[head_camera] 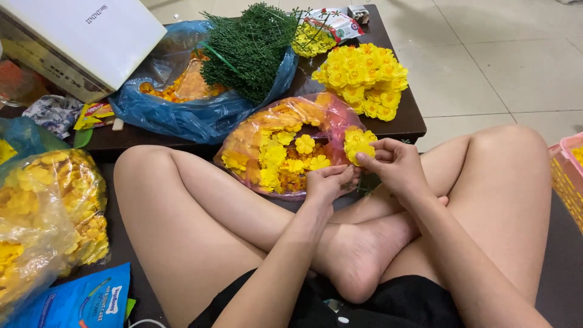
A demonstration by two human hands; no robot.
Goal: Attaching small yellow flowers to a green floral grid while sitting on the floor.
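I sit cross-legged in front of a low dark table [407, 124]. My right hand [396, 163] pinches a small cluster of yellow fabric flowers [358, 143] between thumb and fingers. My left hand [328, 182] is curled just below and left of it, fingertips touching the flower cluster's underside. Both hands hover beside a clear pinkish bag of loose yellow and orange flowers [282, 149] that leans on my legs.
A pile of finished yellow flowers [363, 78] lies on the table. A blue bag [182, 109] holds orange petals and a bunch of green stems [249, 45]. A white box [79, 36] stands at the back left. Another flower bag [48, 212] lies left. A pink basket [568, 176] sits right.
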